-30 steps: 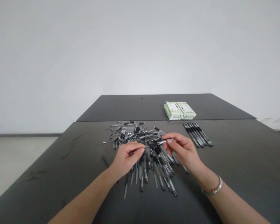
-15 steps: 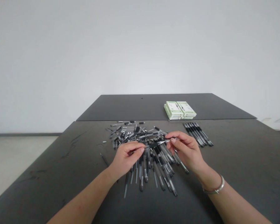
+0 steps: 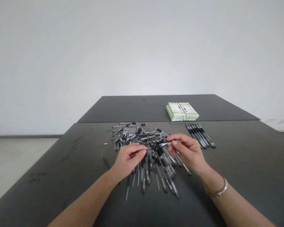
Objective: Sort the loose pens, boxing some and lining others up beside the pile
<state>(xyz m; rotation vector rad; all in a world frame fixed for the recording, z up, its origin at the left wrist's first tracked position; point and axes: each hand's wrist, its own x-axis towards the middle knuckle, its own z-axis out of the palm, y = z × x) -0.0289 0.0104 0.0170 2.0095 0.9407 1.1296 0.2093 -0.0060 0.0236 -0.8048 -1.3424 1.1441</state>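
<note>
Pen point(image 3: 155, 147) held over the pile of pens point(image 3: 159, 161); long axis near nine-to-three, right end slanted slightly toward two o'clock. Left end pinched by left hand point(image 3: 126, 160), silvery end by right hand point(image 3: 189, 154), fingers closed on both sides. Pen placed at three o'clock from left fingers, nine from right; neither hand nearer.
</note>
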